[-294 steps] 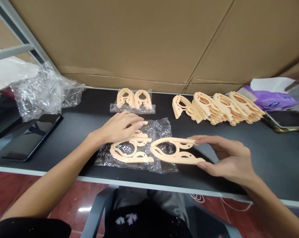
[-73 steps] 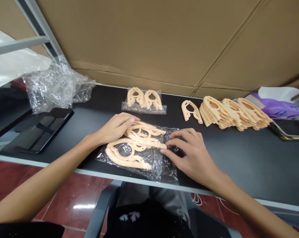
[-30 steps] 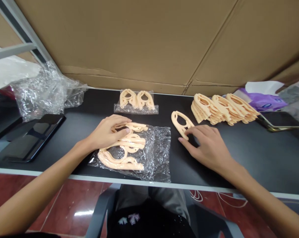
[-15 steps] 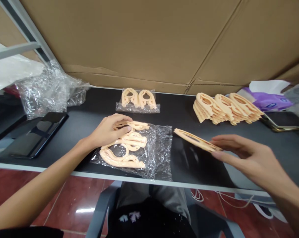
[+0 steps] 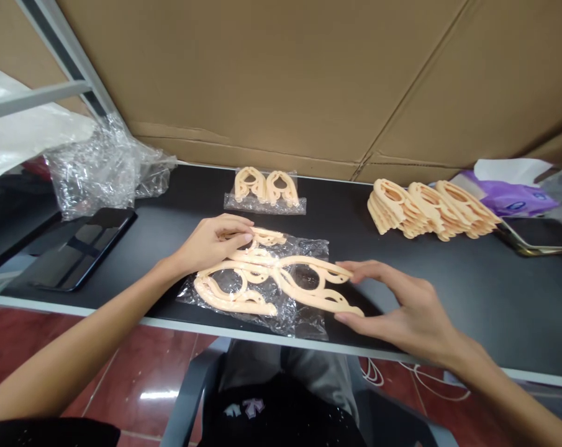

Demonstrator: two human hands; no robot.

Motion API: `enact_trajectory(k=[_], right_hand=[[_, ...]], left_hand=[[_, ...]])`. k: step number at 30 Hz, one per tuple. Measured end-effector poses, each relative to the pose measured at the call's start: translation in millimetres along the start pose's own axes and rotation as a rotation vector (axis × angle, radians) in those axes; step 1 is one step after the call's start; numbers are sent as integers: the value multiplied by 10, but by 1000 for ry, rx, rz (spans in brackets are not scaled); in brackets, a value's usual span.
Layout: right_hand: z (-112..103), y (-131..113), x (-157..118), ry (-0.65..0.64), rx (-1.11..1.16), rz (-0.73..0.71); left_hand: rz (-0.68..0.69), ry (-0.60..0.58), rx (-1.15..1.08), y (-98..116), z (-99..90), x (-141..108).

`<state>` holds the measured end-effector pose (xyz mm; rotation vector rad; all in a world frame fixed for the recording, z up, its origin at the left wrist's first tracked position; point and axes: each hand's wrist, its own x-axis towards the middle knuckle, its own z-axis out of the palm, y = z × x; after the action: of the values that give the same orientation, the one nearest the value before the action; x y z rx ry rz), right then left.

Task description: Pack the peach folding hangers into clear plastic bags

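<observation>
My left hand [image 5: 213, 242] is closed on the upper cream plastic piece at the back of a clear plastic bag [image 5: 308, 323]. Several cream folding hangers [image 5: 236, 304] lie in or on that bag near the table's front edge. Between the thumb and fingers of my right hand [image 5: 402, 304] is another cream hanger [image 5: 327, 295], its two arms spread toward me and away. Its left end overlaps the bag and meets the pieces there.
A packed bag of hangers [image 5: 266, 188] lies at the back. Stacked hangers [image 5: 430, 208], a purple tissue pack [image 5: 518, 195] and a phone [image 5: 541, 233] are at right. A dark phone [image 5: 85, 248] and crumpled plastic [image 5: 99, 167] are at left.
My right hand has moved left with the hanger, which was seen edge-on and now lies flatter over the bag. My left hand has stayed nearly in place.
</observation>
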<state>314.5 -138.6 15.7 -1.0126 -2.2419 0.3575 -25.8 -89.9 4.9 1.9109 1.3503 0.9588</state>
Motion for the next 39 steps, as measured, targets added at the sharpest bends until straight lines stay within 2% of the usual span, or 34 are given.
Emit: enact_trajectory(k=[7, 13, 16, 21, 26, 30, 32, 36, 39], right_hand=[[411, -162, 423, -128, 52, -99], [376, -118, 379, -170, -48, -42], [380, -85, 356, -159, 10, 31], [536, -176, 480, -149, 179, 187], [629, -286, 545, -209, 93, 123], [593, -293, 529, -237, 23, 59], [515, -237, 517, -196, 20, 33], [280, 29, 463, -29, -16, -10], [139, 250, 369, -102, -22, -85]], left_hand=[[-1, -12, 6, 3, -25, -2], [6, -27, 8, 8, -34, 7], [5, -42, 24, 30, -35, 14], [22, -94, 55, 46, -87, 13], [49, -104, 122, 39, -139, 11], [50, -118, 138, 39, -166, 14], [56, -137, 148, 27, -184, 14], [89, -182, 144, 15, -215, 32], [153, -256, 169, 84, -186, 122]])
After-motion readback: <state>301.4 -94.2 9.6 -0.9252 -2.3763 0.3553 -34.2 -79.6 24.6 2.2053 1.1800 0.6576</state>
